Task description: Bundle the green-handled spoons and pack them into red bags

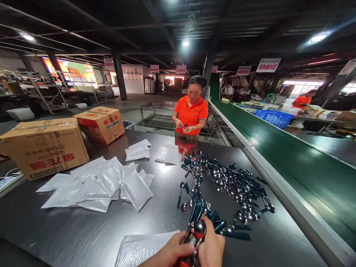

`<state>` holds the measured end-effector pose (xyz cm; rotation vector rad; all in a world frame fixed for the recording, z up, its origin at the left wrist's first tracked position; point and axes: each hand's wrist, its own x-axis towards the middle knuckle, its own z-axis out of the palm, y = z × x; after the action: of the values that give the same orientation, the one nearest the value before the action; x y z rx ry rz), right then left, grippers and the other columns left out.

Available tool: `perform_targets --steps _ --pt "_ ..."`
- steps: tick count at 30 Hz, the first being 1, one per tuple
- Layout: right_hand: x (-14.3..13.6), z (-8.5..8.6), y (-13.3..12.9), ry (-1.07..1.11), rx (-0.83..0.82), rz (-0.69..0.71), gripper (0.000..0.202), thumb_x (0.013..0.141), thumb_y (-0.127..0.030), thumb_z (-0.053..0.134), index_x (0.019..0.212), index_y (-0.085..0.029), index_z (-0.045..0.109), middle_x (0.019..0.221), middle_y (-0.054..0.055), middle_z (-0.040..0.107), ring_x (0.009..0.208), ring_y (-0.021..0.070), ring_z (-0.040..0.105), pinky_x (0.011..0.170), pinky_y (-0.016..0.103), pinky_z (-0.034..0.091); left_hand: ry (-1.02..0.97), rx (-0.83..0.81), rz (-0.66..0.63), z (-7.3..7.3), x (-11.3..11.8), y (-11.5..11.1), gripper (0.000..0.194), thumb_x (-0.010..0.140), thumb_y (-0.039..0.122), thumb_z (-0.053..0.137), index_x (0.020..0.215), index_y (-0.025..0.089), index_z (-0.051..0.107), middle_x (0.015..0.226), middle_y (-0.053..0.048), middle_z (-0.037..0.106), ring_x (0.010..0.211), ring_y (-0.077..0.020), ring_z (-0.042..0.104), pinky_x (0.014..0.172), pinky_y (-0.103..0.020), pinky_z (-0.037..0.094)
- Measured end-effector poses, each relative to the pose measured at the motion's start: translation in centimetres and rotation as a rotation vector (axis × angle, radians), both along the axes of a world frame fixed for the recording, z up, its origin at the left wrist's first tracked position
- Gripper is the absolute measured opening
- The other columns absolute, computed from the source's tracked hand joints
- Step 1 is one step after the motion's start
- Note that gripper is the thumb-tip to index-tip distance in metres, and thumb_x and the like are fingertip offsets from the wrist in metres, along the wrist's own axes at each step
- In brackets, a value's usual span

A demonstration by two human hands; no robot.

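Close to the table's near edge, my left hand point(178, 247) is closed around a bunch of spoons point(199, 227) with dark green handles and shiny metal bowls. My right hand point(211, 243) grips the same bunch from the right, its fingers wrapped about the bowls. The handles point up and away from me. Some of the bunch is hidden behind my fingers. More loose spoons point(240, 189) lie in a long heap just beyond and to the right. A silvery padded envelope point(139, 247) lies flat beside my left hand, partly covered by my forearm.
Several padded envelopes point(101, 185) are piled on the left of the metal table point(164, 200). Two cardboard boxes point(47, 146) stand behind them. A co-worker in an orange shirt point(191, 114) handles small items across the table. A green conveyor belt point(280, 148) runs along the right.
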<state>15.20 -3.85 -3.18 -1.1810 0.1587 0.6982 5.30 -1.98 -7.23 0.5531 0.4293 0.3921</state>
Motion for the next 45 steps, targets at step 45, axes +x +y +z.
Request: perform_targets --steps 45 --pt "0.1 0.2 -1.1 -0.155 0.204 0.158 0.071 0.054 -0.027 0.084 0.118 -0.026 0.055 0.09 -0.005 0.065 0.081 0.0141 0.061 0.071 0.023 0.05 -0.004 -0.229 -0.245 1.9 -2.5 1.4 0.045 0.068 0.04 0.051 0.095 0.006 0.064 0.082 -0.013 0.071 0.058 -0.0199 0.063 0.05 -0.03 0.047"
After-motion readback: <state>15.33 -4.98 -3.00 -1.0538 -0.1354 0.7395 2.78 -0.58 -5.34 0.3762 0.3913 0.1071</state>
